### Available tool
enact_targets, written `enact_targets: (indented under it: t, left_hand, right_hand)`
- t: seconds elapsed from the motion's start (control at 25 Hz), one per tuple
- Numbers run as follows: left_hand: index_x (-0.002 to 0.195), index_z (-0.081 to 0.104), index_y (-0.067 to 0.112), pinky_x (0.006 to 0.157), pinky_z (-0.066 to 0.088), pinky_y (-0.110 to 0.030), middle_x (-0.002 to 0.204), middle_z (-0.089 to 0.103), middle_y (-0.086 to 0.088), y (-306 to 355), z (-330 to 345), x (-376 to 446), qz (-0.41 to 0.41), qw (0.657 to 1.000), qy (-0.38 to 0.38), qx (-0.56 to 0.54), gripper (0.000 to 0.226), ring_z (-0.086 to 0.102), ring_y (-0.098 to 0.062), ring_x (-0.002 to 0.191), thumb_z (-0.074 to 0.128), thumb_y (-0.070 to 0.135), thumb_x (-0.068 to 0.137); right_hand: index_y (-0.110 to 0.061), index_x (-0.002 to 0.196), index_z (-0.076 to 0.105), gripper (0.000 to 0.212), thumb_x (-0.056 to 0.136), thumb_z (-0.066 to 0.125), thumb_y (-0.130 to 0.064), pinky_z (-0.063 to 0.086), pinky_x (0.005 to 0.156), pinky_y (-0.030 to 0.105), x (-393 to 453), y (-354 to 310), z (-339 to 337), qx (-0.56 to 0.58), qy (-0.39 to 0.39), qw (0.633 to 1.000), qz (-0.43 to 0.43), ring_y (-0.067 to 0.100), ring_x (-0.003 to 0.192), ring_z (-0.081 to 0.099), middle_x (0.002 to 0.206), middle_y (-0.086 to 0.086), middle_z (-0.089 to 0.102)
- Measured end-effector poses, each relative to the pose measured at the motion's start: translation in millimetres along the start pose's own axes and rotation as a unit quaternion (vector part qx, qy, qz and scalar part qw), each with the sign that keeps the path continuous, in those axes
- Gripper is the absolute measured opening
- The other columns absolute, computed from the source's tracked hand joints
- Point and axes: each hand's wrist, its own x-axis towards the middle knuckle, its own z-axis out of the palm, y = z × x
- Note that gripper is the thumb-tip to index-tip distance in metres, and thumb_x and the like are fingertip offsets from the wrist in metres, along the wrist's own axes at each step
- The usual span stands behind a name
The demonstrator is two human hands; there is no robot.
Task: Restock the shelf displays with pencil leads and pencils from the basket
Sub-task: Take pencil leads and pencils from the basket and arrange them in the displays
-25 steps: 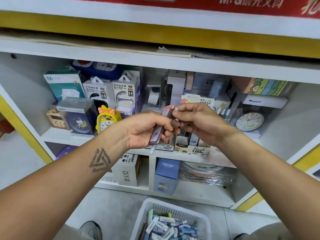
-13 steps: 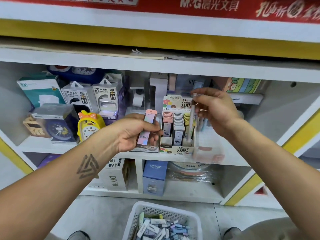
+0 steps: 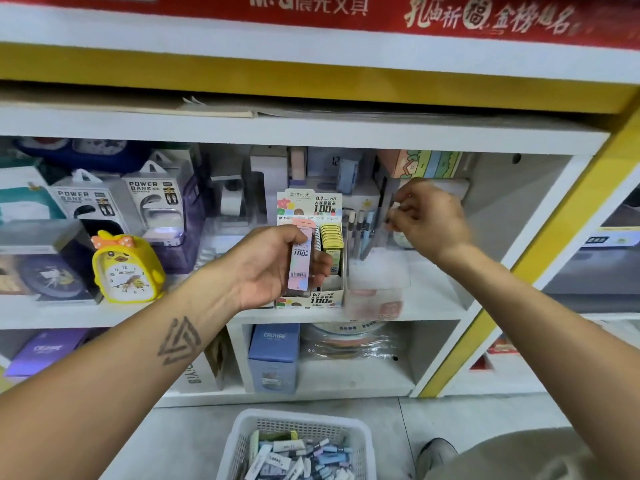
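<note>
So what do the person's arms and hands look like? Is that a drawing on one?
Both arms are bare, with no sleeves, gloves, watch or bracelets showing. The left forearm has a dark tattoo made of nested triangle outlines. The left hand and right hand show no rings that I can make out, though the right one is a bit blurred.

You're facing a white shelf [image 3: 433,303] carrying a lead display box [image 3: 313,299], a yellow clock [image 3: 126,271] and power banks [image 3: 152,206]; a basket [image 3: 242,445] is sitting on the floor [image 3: 180,434].

Pink lead case [image 3: 300,261] upright before display box [image 3: 332,296]
</note>
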Motion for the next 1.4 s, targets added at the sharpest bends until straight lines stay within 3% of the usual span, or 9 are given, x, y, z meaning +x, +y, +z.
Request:
enact_targets:
  t: [0.16, 0.36, 0.64, 0.76, 0.84, 1.0, 1.12, 1.2, 1.4]
  left_hand:
    - [0.103, 0.061, 0.001, 0.061, 0.060, -0.038, 0.091, 0.071, -0.025, -4.9, 7.4, 5.8, 0.018, 1.000, -0.002, 0.001, 0.023, 0.072, -0.032, 0.072, 0.039, 0.004, 0.097]
    - [0.105, 0.064, 0.003, 0.063, 0.060, -0.040, 0.093, 0.072, -0.025, -7.0, 4.5, 8.1, 0.031, 0.999, 0.009, 0.018, 0.021, 0.072, -0.032, 0.075, 0.044, 0.002, 0.098]
    - [0.109, 0.065, 0.000, 0.064, 0.059, -0.042, 0.100, 0.070, -0.029, -4.0, 2.1, 1.1, 0.048, 0.999, -0.017, 0.018, 0.022, 0.071, -0.036, 0.077, 0.048, -0.004, 0.096]
    - [0.113, 0.064, -0.006, 0.067, 0.059, -0.043, 0.103, 0.068, -0.031, -1.7, -2.4, -1.6, 0.054, 0.998, -0.040, 0.017, 0.028, 0.071, -0.035, 0.078, 0.045, -0.009, 0.093]
    - [0.111, 0.063, -0.010, 0.066, 0.059, -0.042, 0.101, 0.067, -0.033, -1.6, -4.0, -5.4, 0.059, 0.997, -0.038, 0.037, 0.027, 0.071, -0.036, 0.078, 0.045, -0.012, 0.092]
    - [0.106, 0.066, -0.004, 0.070, 0.062, -0.039, 0.097, 0.071, -0.025, 4.9, -7.8, -12.5, 0.107, 0.986, -0.004, 0.129, 0.021, 0.072, -0.033, 0.088, 0.050, -0.009, 0.094]
    - [0.113, 0.067, 0.005, 0.086, 0.052, -0.012, 0.109, 0.071, -0.010, 17.2, -30.8, -12.7, 0.247, 0.889, 0.146, 0.357, 0.026, 0.066, -0.020, 0.103, 0.055, -0.007, 0.093]
    - [0.122, 0.065, 0.013, 0.083, 0.042, 0.000, 0.116, 0.065, 0.003, 17.3, -49.1, -13.5, 0.274, 0.816, 0.170, 0.479, 0.036, 0.059, -0.009, 0.109, 0.052, -0.004, 0.093]
    - [0.143, 0.049, 0.023, 0.114, 0.029, -0.022, 0.152, 0.042, 0.007, -4.0, -72.7, -6.6, 0.225, 0.727, 0.102, 0.640, 0.059, 0.039, -0.012, 0.139, 0.052, 0.001, 0.089]
  right_hand:
    - [-0.028, 0.093, 0.054, 0.019, 0.093, 0.067, -0.015, 0.060, 0.079, 0.043, -4.7, -0.8, 8.3, -0.031, -0.027, 0.998, -0.040, 0.010, 0.078, 0.073, 0.083, -0.005, 0.071]
    - [-0.022, 0.094, 0.057, 0.014, 0.094, 0.065, -0.011, 0.060, 0.077, 0.041, -4.9, -3.1, 17.2, -0.037, -0.056, 0.995, -0.067, 0.013, 0.081, 0.072, 0.086, 0.000, 0.070]
    - [-0.020, 0.129, 0.066, 0.033, 0.099, 0.052, -0.016, 0.054, 0.088, 0.042, -6.4, -17.0, 29.7, -0.202, -0.096, 0.970, -0.097, 0.032, 0.105, 0.064, 0.119, 0.009, 0.071]
    - [-0.027, 0.120, 0.070, 0.025, 0.096, 0.064, -0.030, 0.052, 0.072, 0.025, -4.9, -34.3, 31.5, 0.014, -0.122, 0.992, -0.014, 0.011, 0.083, 0.066, 0.098, -0.006, 0.075]
    - [-0.026, 0.103, 0.076, 0.017, 0.089, 0.073, -0.035, 0.048, 0.060, 0.015, -8.8, -50.7, 37.0, 0.166, -0.184, 0.968, 0.045, 0.002, 0.073, 0.066, 0.087, -0.004, 0.076]
    - [-0.005, 0.097, 0.074, 0.013, 0.086, 0.077, -0.012, 0.051, 0.059, 0.023, -9.9, -69.7, 43.5, 0.256, -0.159, 0.952, 0.047, 0.012, 0.064, 0.063, 0.080, 0.013, 0.073]
    - [-0.007, 0.097, 0.069, 0.010, 0.089, 0.074, -0.010, 0.056, 0.055, 0.028, -5.2, -76.6, 37.0, 0.218, -0.093, 0.971, 0.023, 0.015, 0.055, 0.064, 0.081, 0.010, 0.071]
    - [-0.012, 0.095, 0.066, 0.011, 0.089, 0.075, -0.009, 0.059, 0.057, 0.032, -6.2, -78.6, 39.3, 0.193, -0.088, 0.977, -0.003, 0.019, 0.056, 0.067, 0.084, 0.012, 0.070]
    - [-0.019, 0.093, 0.065, 0.010, 0.090, 0.074, -0.020, 0.058, 0.069, 0.040, -17.4, -80.4, 62.8, 0.057, -0.113, 0.983, -0.135, 0.019, 0.070, 0.068, 0.081, -0.002, 0.069]
